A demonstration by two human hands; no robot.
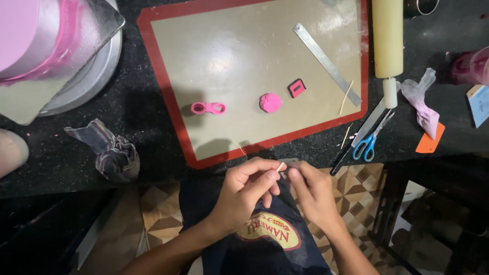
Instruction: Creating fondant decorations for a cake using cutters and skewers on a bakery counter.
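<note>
My left hand (248,187) and my right hand (310,189) meet below the counter's front edge, over a dark apron. Between their fingertips they pinch a thin wooden stick (280,166); a small grey piece beside it at the right fingers is unclear. On the beige baking mat with a red border (175,117) lie a pink fondant bow loop (208,108), a pink fondant ball (270,102) and a small pink square piece (296,87).
A metal ruler (326,62), a cream rolling pin (387,38), thin sticks, blue-handled scissors (369,140), a black knife, a crumpled plastic bag (420,102) and an orange card lie at the right. A pink-iced cake on a turntable (56,46) stands at left, a bunched cloth (109,150) near it.
</note>
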